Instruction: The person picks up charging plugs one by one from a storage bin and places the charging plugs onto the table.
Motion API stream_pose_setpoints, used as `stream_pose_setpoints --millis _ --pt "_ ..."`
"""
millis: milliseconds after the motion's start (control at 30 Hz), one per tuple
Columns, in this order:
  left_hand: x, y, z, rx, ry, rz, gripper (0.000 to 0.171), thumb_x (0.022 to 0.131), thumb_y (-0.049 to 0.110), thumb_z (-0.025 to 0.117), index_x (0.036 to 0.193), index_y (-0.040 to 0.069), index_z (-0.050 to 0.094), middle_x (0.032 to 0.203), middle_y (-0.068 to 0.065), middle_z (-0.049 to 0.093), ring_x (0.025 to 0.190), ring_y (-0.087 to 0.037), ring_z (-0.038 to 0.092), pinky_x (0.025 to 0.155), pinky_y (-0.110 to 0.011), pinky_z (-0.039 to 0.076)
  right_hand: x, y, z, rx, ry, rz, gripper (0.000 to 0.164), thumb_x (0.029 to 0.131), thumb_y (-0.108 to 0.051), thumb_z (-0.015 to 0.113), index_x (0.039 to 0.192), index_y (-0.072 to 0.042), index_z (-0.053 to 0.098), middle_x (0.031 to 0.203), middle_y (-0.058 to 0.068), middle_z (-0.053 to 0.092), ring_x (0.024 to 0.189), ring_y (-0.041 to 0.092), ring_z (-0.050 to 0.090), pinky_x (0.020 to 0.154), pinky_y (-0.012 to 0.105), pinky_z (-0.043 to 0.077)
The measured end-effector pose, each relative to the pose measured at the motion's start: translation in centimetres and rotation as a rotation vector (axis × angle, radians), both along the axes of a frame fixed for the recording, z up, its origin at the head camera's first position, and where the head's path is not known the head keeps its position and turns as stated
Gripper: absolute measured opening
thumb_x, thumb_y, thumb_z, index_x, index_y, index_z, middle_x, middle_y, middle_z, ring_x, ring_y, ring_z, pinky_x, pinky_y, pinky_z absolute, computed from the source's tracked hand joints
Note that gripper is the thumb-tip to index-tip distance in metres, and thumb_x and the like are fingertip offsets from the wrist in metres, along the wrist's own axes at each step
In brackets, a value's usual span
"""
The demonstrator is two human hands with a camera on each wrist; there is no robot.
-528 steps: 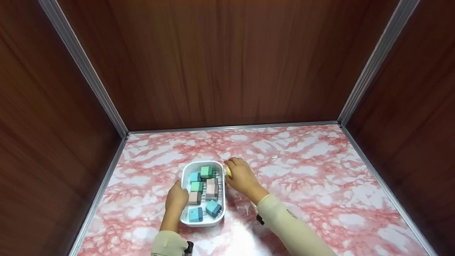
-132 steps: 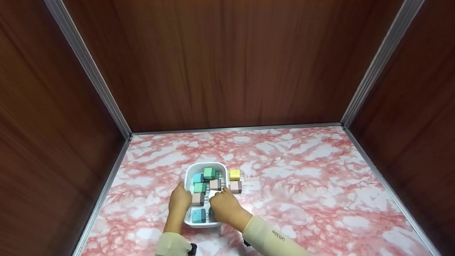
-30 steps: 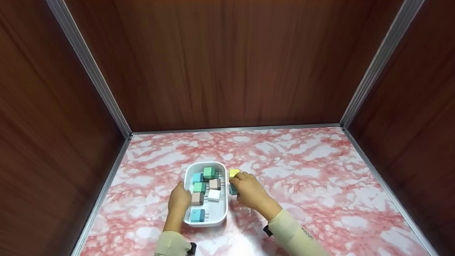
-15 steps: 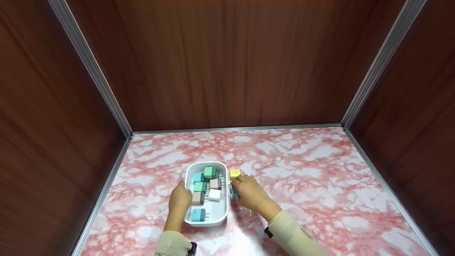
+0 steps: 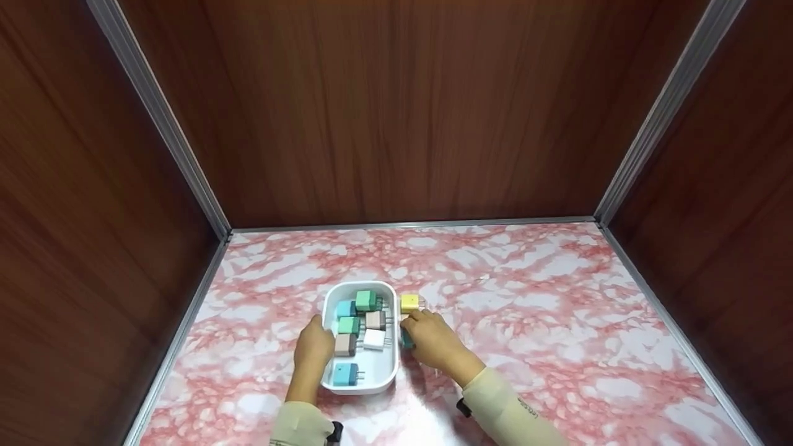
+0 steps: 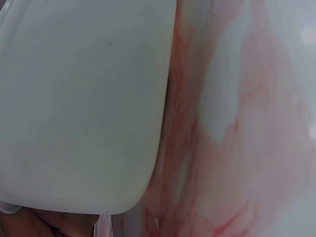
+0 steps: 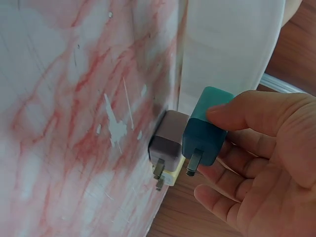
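Observation:
My left hand [image 5: 313,345] grips the left rim of a white tray [image 5: 364,391], thumb over the edge; in the left wrist view the tray's outer wall [image 6: 89,108] hides most of that hand. My right hand [image 5: 432,337] is just outside the tray's right side. Between thumb and fingers it pinches a blue-teal charger plug [image 7: 207,128], prongs pointing away from the tray. Beside it stands a pinkish charger plug [image 7: 169,140], hidden by the hand in the head view. Beyond that is a yellow charger plug [image 5: 409,303] on the table.
Inside the tray lie several charger plugs: two green, one of them a green plug [image 5: 365,300], two blue, such as a blue plug [image 5: 344,374], two pinkish ones and a white plug [image 5: 373,339]. Brown panels [image 5: 409,111] with metal edging enclose the marbled table [image 5: 526,297].
Since the oldest frame, the yellow, a pinkish and a blue plug have left the tray's area for its right side. Lately the right hand, holding the blue plug, shifts slightly nearer. The left hand stays.

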State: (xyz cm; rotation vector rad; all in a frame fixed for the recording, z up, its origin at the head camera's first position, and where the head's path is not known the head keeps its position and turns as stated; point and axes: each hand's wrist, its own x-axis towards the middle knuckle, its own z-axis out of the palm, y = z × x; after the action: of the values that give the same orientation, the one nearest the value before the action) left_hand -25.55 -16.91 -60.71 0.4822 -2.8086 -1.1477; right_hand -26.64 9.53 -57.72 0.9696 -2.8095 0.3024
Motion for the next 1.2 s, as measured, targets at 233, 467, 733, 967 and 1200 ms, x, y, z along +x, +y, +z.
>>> stream_pose_setpoints --millis 233,467,733,967,1200 --pt "0.0 0.1 0.1 -0.009 0.017 -0.013 0.048 0.098 0.009 0.051 0.143 -0.008 0.050 0.132 -0.032 0.061 0.121 -0.050 0.060 0.099 -0.061 0.047 -0.1 -0.1 -0.7 0.037 0.006 0.002 0.040 0.065 -0.008 0.086 0.102 -0.010 0.071 0.098 0.005 0.065 0.089 0.025 0.061 0.078 0.044 0.052" --pt "-0.1 0.0 0.1 -0.007 0.007 -0.013 0.051 0.099 0.009 0.050 0.146 -0.008 0.046 0.138 -0.032 0.057 0.125 -0.049 0.057 0.102 -0.060 0.046 -0.1 -0.2 -0.8 0.051 0.008 0.002 0.041 0.064 -0.011 0.088 0.100 -0.009 0.071 0.098 0.005 0.066 0.091 0.026 0.062 0.080 0.046 0.053" --pt "0.0 0.0 0.1 -0.013 0.006 -0.015 0.050 0.099 0.009 0.049 0.145 -0.009 0.047 0.136 -0.032 0.059 0.125 -0.049 0.058 0.101 -0.060 0.047 -0.1 -0.4 -1.1 0.073 0.027 0.004 0.042 0.063 -0.011 0.087 0.102 -0.009 0.070 0.100 0.006 0.066 0.095 0.027 0.063 0.078 0.044 0.052" --pt "-0.1 -0.1 0.0 -0.031 0.022 -0.019 0.049 0.098 0.008 0.050 0.144 -0.010 0.048 0.135 -0.032 0.060 0.124 -0.049 0.059 0.102 -0.059 0.047 0.0 -0.5 -1.6 0.087 0.049 0.012 0.037 0.064 -0.013 0.087 0.096 -0.009 0.070 0.095 0.006 0.065 0.091 0.027 0.062 0.075 0.043 0.051" --pt "-0.1 -0.1 0.0 -0.029 0.027 -0.016 0.048 0.098 0.009 0.051 0.143 -0.010 0.049 0.132 -0.032 0.062 0.121 -0.049 0.060 0.100 -0.059 0.047 0.1 -0.4 -1.6 0.077 0.040 0.013 0.037 0.065 -0.016 0.088 0.096 -0.008 0.070 0.094 0.006 0.065 0.090 0.027 0.062 0.075 0.043 0.051"
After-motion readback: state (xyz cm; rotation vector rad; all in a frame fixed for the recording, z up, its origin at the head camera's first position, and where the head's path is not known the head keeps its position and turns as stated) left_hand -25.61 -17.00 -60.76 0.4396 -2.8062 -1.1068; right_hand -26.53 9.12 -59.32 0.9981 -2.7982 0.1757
